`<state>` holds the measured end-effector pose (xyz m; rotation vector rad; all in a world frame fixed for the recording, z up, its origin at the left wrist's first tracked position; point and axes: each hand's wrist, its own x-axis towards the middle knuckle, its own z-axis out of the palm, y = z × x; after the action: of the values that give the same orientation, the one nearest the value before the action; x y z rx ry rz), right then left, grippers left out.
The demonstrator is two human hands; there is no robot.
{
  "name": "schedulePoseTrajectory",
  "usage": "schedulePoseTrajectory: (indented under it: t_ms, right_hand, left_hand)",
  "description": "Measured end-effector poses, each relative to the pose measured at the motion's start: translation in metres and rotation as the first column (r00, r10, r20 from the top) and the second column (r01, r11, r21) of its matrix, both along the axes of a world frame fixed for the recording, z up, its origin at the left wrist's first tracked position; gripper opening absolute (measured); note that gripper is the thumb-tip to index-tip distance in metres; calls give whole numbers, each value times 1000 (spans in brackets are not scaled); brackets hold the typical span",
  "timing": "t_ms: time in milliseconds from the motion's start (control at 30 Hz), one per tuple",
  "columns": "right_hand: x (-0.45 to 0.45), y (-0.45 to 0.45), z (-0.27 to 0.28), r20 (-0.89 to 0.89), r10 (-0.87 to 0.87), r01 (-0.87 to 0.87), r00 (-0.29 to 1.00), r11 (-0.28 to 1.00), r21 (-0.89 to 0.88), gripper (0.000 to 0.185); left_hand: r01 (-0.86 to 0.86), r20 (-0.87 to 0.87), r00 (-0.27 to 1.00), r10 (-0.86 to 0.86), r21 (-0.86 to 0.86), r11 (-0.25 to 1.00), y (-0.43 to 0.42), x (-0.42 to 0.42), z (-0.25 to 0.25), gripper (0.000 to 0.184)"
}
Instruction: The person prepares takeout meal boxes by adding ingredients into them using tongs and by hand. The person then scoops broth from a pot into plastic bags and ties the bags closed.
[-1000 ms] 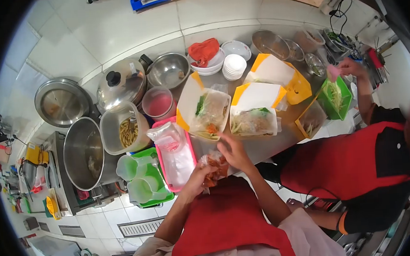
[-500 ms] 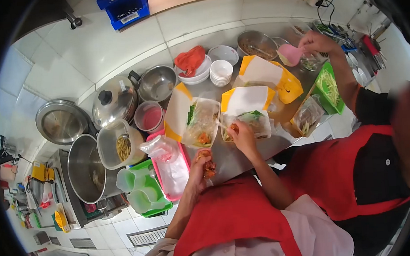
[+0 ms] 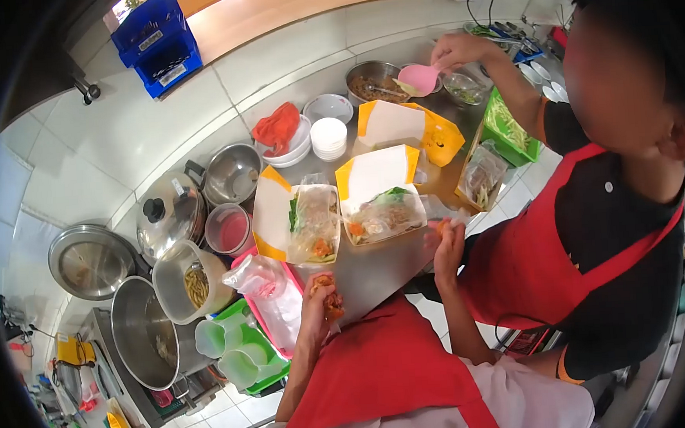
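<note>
My left hand (image 3: 314, 308) is closed around a clear packet of reddish-brown food (image 3: 333, 302) at the front edge of the steel table. My right hand (image 3: 449, 253) is closed just right of the middle food box, fingertips pinched by a clear plastic sheet; a small orange bit shows at them, too small to name. The left food box (image 3: 280, 245) and middle food box (image 3: 377, 165) stand with lids up. Both are lined with clear plastic and hold noodle-like food, green leaves and an orange-red topping.
A co-worker at the right holds a pink scoop (image 3: 419, 80) by a steel bowl (image 3: 376, 77). A third yellow box (image 3: 441, 136) stands behind. A pink tray (image 3: 284, 316), green tray (image 3: 271, 361), tubs and a large pot (image 3: 142, 336) fill the left.
My right hand has left the middle box and moved right, beyond its edge. My left hand keeps the packet. The camera view has turned right, and the co-worker leans further into view.
</note>
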<state>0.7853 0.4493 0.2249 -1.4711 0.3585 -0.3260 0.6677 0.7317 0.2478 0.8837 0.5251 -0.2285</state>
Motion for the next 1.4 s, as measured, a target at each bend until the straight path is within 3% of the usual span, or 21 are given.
schedulePoseTrajectory:
  t_ms: [67,133,200,367,400,500,567,633,667,700,767,867,900,967,1067,1133,1200,1267,1400]
  right_hand:
    - [33,15,37,116,-29,56,993,968,-245,29]
    - [74,49,97,431,90,136,898,875,-465,27]
    - [111,74,113,350,231,18,908,813,-582,19]
    - [170,107,82,295,303,99,906,527,-844,19]
    - [161,107,87,292,306,75,906,562,-823,26]
    - [124,91,79,529,271,261,804,638,-724,33]
    - [65,77,84,414,201,170,888,693,-701,31]
    - [7,65,52,136,335,-245,932,863,-442,29]
    - [-22,55,45,-116,527,-538,842,799,-270,29]
    - [-50,50,48,-305,704,-743,641,669,-17,30]
    - [-84,40,22,-244,782,-766,574,618,178,30]
    - [-100,20,29,-238,763,-710,601,646,280,32]
    - [-99,14,21,-237,764,-731,601,644,224,32]
    - [-91,2,0,-235,766,-766,598,633,110,32]
    - [-63,-6,6,-295,590,-548,751,807,218,29]
    - [-27,-28,-6,-180,406,-331,896,881,338,27]
    - [18,-52,-20,-136,9,19,991,978,206,22]
    - [59,-82,-24,-70,-285,292,956,950,112,16]
    - [60,-94,-16,-108,-313,331,944,911,247,13]
  left_hand:
    - [30,-7,1000,-30,10,999,-1,-1,4,30]
    - [57,-5,998,-57,24,998,-1,-5,5,30]
    - [82,14,996,-83,42,996,-3,-6,4,30]
    - [112,74,990,-119,87,990,-9,-15,20,32]
    - [117,78,989,-125,105,988,-8,-16,25,32]
    - [189,90,977,-192,46,981,-4,-20,26,31]
    - [264,153,953,-262,6,964,-4,-20,24,30]
    - [411,212,892,-398,-17,912,-10,-13,24,30]
    - [506,237,840,-488,-19,862,-15,-7,27,29]
    - [593,260,780,-569,-19,805,-20,-2,29,29]
    - [705,241,698,-674,-65,707,-35,7,32,29]
    - [798,249,595,-764,-70,599,-48,13,31,30]
    - [822,252,562,-788,-62,566,-51,13,29,30]
    - [776,263,626,-734,-116,620,-61,15,20,30]
    - [736,288,671,-683,-150,660,-63,16,20,31]
    - [717,294,691,-660,-167,676,-62,16,22,32]
    - [691,277,720,-637,-195,696,-58,12,21,34]
    - [660,261,748,-610,-200,724,-55,11,17,36]
    - [641,277,758,-591,-146,754,-51,16,21,41]
